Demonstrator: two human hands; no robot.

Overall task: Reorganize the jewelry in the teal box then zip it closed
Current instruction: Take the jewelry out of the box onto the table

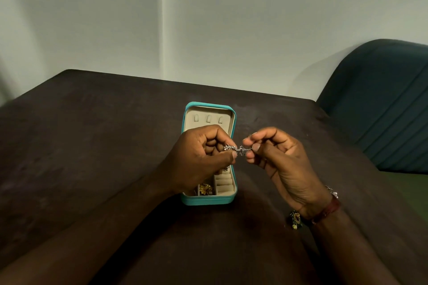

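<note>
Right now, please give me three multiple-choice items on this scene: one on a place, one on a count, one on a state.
1. Where is the silver chain?
A. Hooked on the lid
B. Between the left hand and the right hand, above the teal box
C. Laid over the ring rolls

2. How many tabs does the lid lining show?
A. Two
B. Three
C. Five

3. In what state is the teal box?
A. Zipped shut
B. Upside down
C. Open

Answers: 1 B, both hands pinch the chain's ends over the box. 2 B, three tabs stand in one row. 3 C, the ring rolls and the lid lining are in view.
</note>
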